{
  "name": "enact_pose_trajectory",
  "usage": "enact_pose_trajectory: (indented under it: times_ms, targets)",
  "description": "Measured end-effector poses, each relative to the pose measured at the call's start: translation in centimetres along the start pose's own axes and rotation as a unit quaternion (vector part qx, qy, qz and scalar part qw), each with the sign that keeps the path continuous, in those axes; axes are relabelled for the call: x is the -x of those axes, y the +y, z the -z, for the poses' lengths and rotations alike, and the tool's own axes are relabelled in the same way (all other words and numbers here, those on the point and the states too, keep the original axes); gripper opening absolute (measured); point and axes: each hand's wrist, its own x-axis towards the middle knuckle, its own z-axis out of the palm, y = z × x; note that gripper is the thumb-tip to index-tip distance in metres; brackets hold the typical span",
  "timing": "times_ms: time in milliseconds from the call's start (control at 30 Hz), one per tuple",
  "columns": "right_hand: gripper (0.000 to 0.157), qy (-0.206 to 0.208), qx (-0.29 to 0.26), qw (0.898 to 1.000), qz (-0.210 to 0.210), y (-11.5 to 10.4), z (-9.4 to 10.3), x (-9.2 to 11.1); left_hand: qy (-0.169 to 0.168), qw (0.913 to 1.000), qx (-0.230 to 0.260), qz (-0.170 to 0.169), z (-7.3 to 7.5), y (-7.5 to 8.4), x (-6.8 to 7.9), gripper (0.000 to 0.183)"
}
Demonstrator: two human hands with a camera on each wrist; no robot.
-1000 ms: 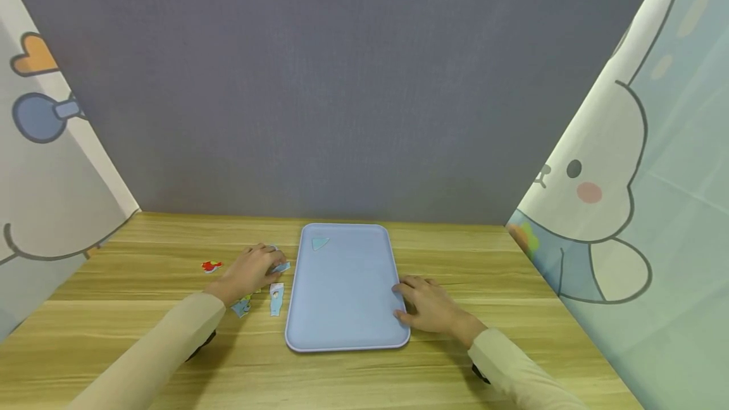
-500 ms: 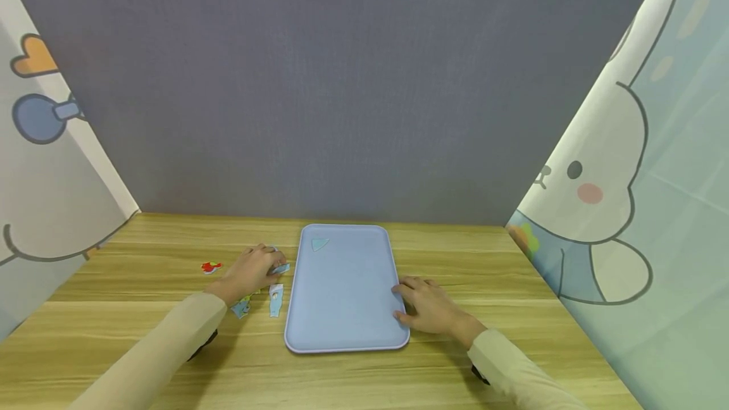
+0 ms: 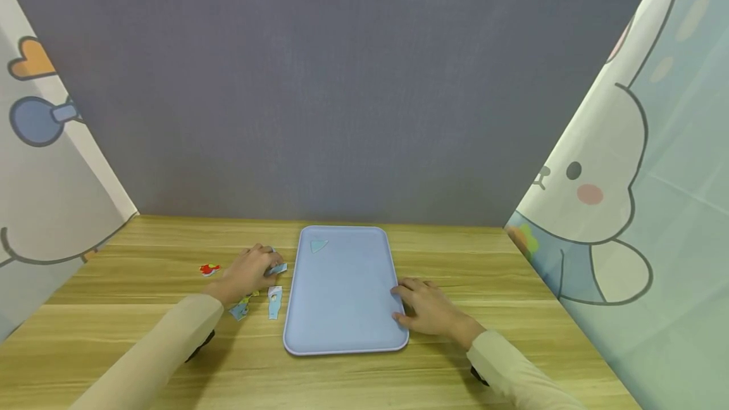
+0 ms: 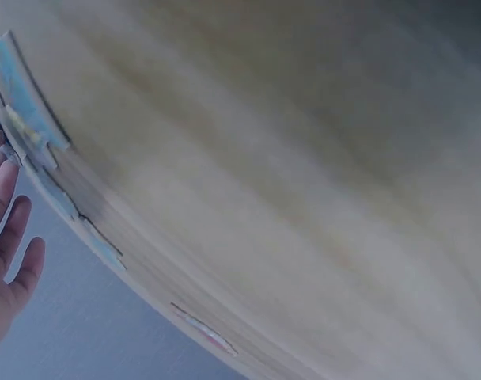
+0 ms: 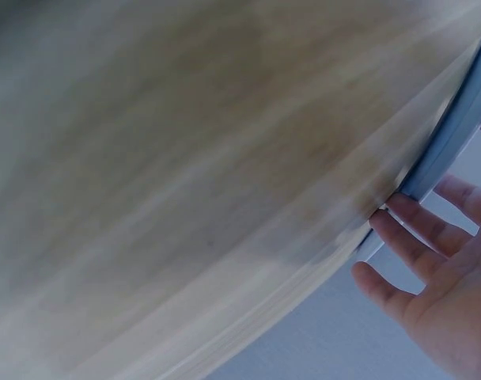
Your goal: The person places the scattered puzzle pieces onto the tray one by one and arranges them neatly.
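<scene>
In the head view, my left hand (image 3: pixel 250 274) is just left of the tray. Its thumb and index finger are on either side of a light-blue puzzle piece (image 3: pixel 278 269), seeming to pinch it. Another light-blue puzzle piece (image 3: pixel 275 302) lies just below that hand, and a blue and yellow-green one (image 3: pixel 240 310) is partly hidden by the wrist. My right hand (image 3: pixel 427 305) rests on the right rim of the lavender-blue tray (image 3: pixel 346 352), its fingers loosely extended. The right wrist view shows fingertips (image 5: pixel 403 204) against the tray's outer edge.
Inside the tray's upper left corner lies a pale teal triangular piece (image 3: pixel 318 245). A red puzzle piece (image 3: pixel 209 269) is on the wooden table (image 3: pixel 484 258), left of the left hand. A grey panel (image 3: pixel 319 93) stands behind, with cartoon-printed cloths (image 3: pixel 672 220) at both sides.
Both hands, the tray and the pieces keep their places relative to one another. The whole head view has shifted very slightly.
</scene>
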Motion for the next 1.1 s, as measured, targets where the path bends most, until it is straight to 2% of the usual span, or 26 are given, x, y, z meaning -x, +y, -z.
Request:
enact_pose_trajectory:
  times_ms: [367, 833, 1100]
  targets:
    - [0.048, -0.001, 0.003, 1.000, -0.002, 0.0, -0.1, -0.1, 0.028, 0.9992, 0.009, -0.026, 0.7, -0.1, -0.7, 0.023]
    - [0.047, 0.001, -0.001, 1.000, -0.001, 0.1, -0.1, -0.1, 0.048, 0.9975, -0.011, -0.050, 0.8, 1.3, -2.0, 0.024]
    - [0.047, 0.001, 0.000, 1.000, -0.001, 0.0, -0.1, -0.1, 0.031, 0.9984, -0.005, -0.047, 0.5, 2.5, -2.9, 0.022]
